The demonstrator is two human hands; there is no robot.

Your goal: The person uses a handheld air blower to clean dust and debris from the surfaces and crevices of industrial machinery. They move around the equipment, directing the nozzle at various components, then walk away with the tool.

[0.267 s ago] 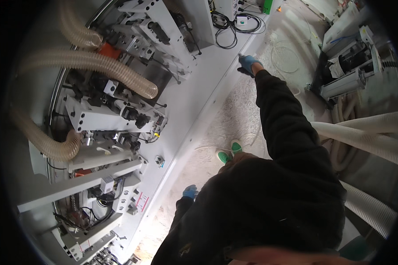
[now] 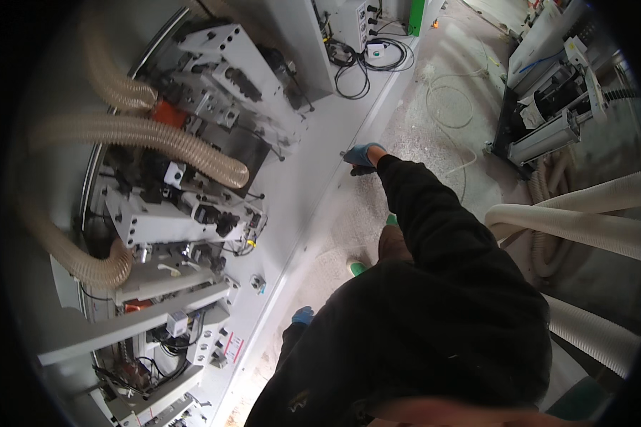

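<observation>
My right hand (image 2: 362, 156), in a blue glove with a dark palm side, is stretched out over the edge of the machine's white base (image 2: 303, 171). Its fingers are curled closed. A small dark tip (image 2: 344, 154) sticks out in front of them; what they hold is too small to make out. Lower down, my left hand (image 2: 303, 315), also blue-gloved, hangs close to my body beside the base's edge. Its fingers are mostly hidden, and I see nothing in it.
Ribbed clear hoses (image 2: 171, 146) run to machine units (image 2: 160, 220) on the left. Black cables (image 2: 367, 64) lie coiled at the far end of the base. A thin clear hose (image 2: 452, 107) loops over the dusty floor. Pale ribbed hoses (image 2: 577, 224) and another machine (image 2: 548, 135) stand right.
My right hand has come nearer and to the left along the base's edge. My feet have shifted and the view has moved a little. The left hand has stayed near my body.
</observation>
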